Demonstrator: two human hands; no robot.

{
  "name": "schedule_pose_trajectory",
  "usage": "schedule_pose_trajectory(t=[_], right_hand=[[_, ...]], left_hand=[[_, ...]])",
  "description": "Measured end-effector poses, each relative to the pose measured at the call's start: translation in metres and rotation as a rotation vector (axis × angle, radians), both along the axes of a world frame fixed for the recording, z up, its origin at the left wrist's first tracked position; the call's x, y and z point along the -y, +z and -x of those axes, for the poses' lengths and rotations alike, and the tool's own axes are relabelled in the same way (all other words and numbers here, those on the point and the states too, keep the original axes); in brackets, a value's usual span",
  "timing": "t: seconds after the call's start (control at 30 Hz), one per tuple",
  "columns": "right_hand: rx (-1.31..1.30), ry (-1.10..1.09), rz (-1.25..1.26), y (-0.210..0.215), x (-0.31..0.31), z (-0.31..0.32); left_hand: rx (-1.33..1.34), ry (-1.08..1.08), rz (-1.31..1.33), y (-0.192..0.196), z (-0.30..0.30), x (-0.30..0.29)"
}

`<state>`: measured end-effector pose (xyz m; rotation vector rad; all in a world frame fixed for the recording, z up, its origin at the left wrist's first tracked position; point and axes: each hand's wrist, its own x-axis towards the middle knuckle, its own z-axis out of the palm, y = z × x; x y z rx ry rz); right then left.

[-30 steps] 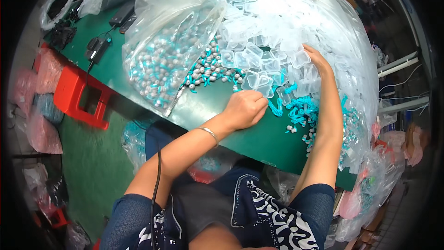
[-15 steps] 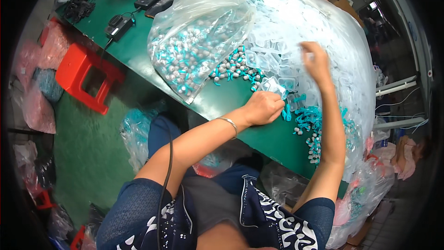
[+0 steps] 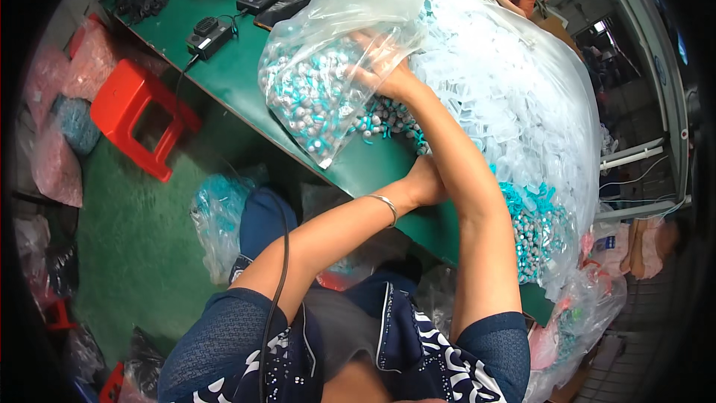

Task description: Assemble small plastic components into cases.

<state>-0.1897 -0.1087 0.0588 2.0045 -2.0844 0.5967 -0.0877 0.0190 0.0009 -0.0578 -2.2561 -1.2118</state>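
Hands crossed over the green table's (image 3: 246, 101) near edge: the right hand (image 3: 377, 60) was plunged, fingers spread, into a clear bag of teal-and-silver pieces (image 3: 313, 97) lying left of the left hand (image 3: 429, 179), whose grip was hidden.

Dark blue patterned short sleeves, silver bangle (image 3: 385, 205) on left wrist, black cable (image 3: 273, 306)

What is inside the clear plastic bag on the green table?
The clear plastic bag holds many small teal and silver pieces. The right hand reaches into its mouth. The crinkled film blurs the fingers, so any grip cannot be seen.
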Motion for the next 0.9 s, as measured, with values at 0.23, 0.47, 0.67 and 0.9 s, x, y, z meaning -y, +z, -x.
schedule_pose_trajectory(t=[0.23, 0.47, 0.67, 0.9], right_hand=[[-0.095, -0.061, -0.122, 0.01, -0.022, -0.003], [0.021, -0.125, -0.182, 0.016, -0.072, -0.016], [0.002, -0.072, -0.136, 0.006, -0.094, -0.025], [0.105, 0.01, -0.009, -0.014, -0.118, -0.019]], left_hand=[[0.003, -0.009, 0.093, 0.001, -0.011, 0.006], [0.069, -0.047, 0.193, 0.002, -0.009, 0.006], [-0.162, -0.146, 0.348, -0.004, -0.025, 0.006], [-0.369, -0.214, 0.544, 0.003, -0.081, 0.02]])
